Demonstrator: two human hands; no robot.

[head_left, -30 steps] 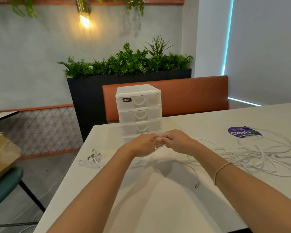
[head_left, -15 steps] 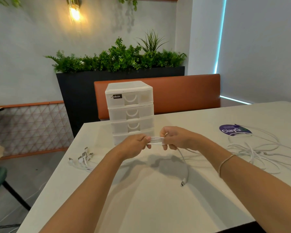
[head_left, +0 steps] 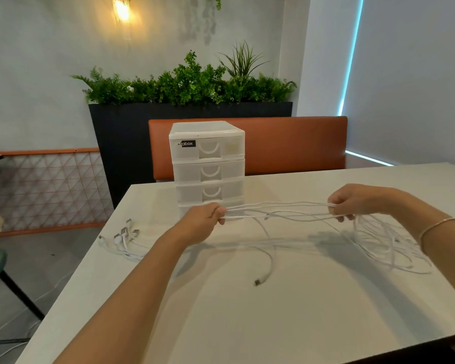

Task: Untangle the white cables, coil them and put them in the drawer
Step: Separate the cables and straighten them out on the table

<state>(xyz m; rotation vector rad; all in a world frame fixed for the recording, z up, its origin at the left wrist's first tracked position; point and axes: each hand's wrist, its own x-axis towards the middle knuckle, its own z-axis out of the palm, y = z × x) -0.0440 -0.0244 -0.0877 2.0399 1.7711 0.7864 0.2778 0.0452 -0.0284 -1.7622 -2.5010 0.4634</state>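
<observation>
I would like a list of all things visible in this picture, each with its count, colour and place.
table: one, off-white, in front of the person.
drawer unit: one, white translucent, at the table's far edge, drawers shut.
stretched cables: several strands, white, held in the air between both hands.
cable pile: one tangle, white, on the table under the right wrist.
plug bundle: one group, white with metal ends, at the table's left edge.
bench back: one, orange, behind the table.
planter: one, black, with green plants, behind the bench.
wall lamp: one, lit, top left.
left hand: closed on the cables.
right hand: closed on the cables.
</observation>
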